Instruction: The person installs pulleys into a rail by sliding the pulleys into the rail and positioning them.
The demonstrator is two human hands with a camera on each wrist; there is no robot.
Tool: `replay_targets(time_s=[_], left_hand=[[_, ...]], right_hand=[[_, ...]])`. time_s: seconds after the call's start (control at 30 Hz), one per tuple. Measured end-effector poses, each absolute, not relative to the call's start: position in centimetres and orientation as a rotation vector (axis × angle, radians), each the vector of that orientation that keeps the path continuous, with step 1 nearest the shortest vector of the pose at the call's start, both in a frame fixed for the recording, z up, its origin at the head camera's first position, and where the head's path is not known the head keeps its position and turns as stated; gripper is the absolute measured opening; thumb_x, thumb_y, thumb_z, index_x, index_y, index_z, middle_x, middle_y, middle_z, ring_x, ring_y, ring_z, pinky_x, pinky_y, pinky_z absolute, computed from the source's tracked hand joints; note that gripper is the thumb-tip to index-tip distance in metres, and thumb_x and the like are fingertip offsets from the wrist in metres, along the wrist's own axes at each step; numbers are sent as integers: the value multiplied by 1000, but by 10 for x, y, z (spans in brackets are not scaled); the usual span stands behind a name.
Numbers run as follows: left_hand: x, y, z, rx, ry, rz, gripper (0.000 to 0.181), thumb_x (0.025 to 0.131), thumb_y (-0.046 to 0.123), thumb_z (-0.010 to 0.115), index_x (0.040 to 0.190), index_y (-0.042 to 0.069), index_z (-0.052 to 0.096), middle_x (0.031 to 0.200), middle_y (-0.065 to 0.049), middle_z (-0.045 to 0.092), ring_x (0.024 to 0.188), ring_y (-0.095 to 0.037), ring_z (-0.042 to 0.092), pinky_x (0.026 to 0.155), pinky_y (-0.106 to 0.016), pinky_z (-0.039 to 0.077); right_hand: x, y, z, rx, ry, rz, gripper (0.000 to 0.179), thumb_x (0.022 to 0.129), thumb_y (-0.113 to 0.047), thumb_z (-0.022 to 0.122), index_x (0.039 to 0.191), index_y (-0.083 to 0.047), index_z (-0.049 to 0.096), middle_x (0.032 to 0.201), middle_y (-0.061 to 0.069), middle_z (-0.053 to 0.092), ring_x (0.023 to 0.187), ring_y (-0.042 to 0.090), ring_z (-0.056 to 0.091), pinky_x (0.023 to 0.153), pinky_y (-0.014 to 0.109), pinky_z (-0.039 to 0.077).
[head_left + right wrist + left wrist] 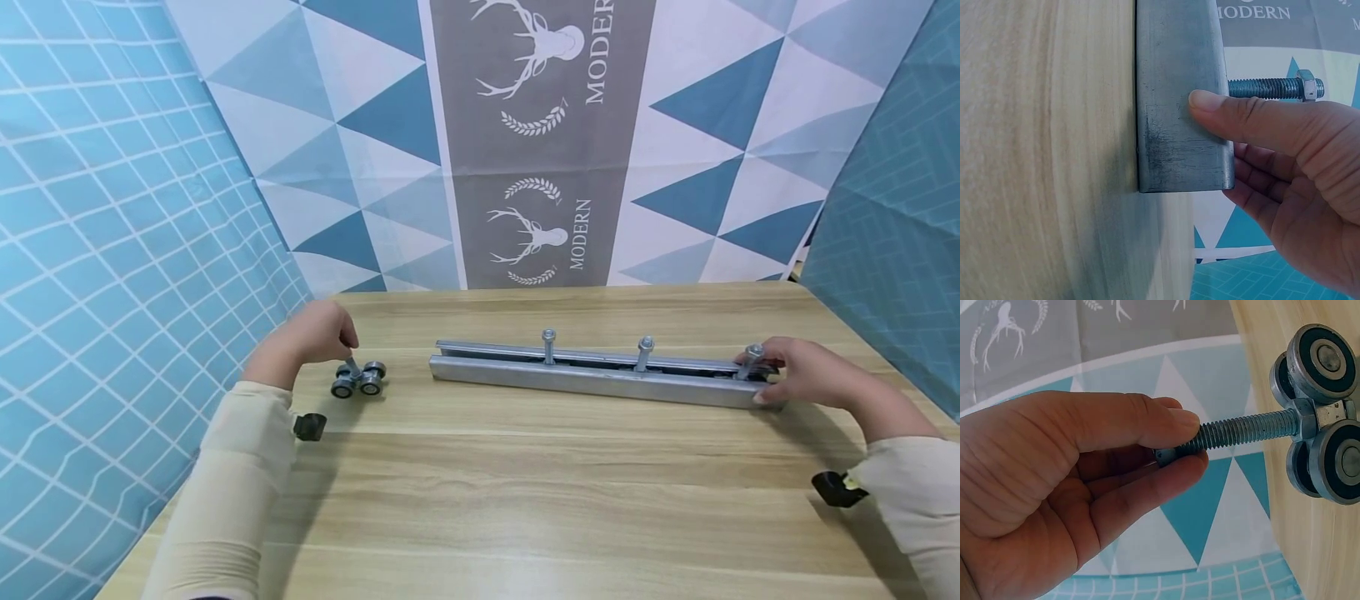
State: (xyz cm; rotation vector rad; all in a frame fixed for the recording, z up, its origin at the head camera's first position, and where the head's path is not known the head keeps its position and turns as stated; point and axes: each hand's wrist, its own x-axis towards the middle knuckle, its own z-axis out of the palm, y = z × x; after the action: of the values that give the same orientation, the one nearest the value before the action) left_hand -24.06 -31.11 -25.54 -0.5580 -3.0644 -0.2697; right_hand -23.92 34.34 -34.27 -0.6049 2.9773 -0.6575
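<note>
At the left of the table, my left hand [318, 332] pinches the threaded bolt [1247, 430] of a four-wheeled roller trolley [358, 379] between thumb and fingers. The trolley's wheels [1322, 362] point down towards the wood, the bolt rising from a nut between them. A metal channel rail [585, 382] lies across the table, slot facing up. My right hand [813, 375] grips its right end, thumb on the near wall and fingers behind. Three bolts stick up out of the slot: one near the middle [549, 346], another further right [645, 354], the third beside my right hand [752, 360].
The wooden table [510, 492] runs back to a patterned cloth backdrop [525, 150]. A blue gridded cloth [112, 250] hangs along the left side, a teal one [892, 200] along the right. The rail's left end is a short way from the trolley.
</note>
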Motion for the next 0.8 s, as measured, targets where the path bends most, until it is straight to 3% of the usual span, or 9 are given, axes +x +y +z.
replay_targets(time_s=[0.43,0.53,0.7,0.73,0.8], left_hand=[[-262,-287,-259,-580,-3062,-145,15,73,-2,72,78,10,77,77,0,70,71,-16,63,72,-42,55],[-266,-280,-259,-566,-3082,-107,18,74,-2,69,65,14,70,64,6,58,59,-10,49,60,-34,48],[-271,-272,-260,-604,-3122,-166,40,73,-8,61,53,17,37,55,5,21,54,-13,16,51,-30,21],[-272,-271,-260,-615,-3122,-191,42,73,-9,60,53,18,34,56,4,19,54,-13,15,51,-30,19],[-274,-269,-261,-618,-3123,-225,37,73,-10,60,52,16,43,54,5,28,53,-13,19,51,-30,22]], right_hand=[[-239,343,-343,-605,2980,-674,57,67,-14,88,116,5,65,108,17,65,104,41,57,81,55,46],[-239,343,-344,-612,2985,-674,57,67,-14,88,115,5,65,108,18,65,103,41,57,81,55,47],[-238,343,-344,-622,2986,-676,57,67,-14,88,116,5,65,107,16,65,104,41,57,82,56,47],[-238,343,-344,-623,2985,-677,57,67,-14,88,116,5,65,107,16,65,104,41,57,82,56,47],[-238,343,-344,-620,2985,-680,56,68,-14,88,116,5,65,107,16,65,104,42,57,82,56,47]])
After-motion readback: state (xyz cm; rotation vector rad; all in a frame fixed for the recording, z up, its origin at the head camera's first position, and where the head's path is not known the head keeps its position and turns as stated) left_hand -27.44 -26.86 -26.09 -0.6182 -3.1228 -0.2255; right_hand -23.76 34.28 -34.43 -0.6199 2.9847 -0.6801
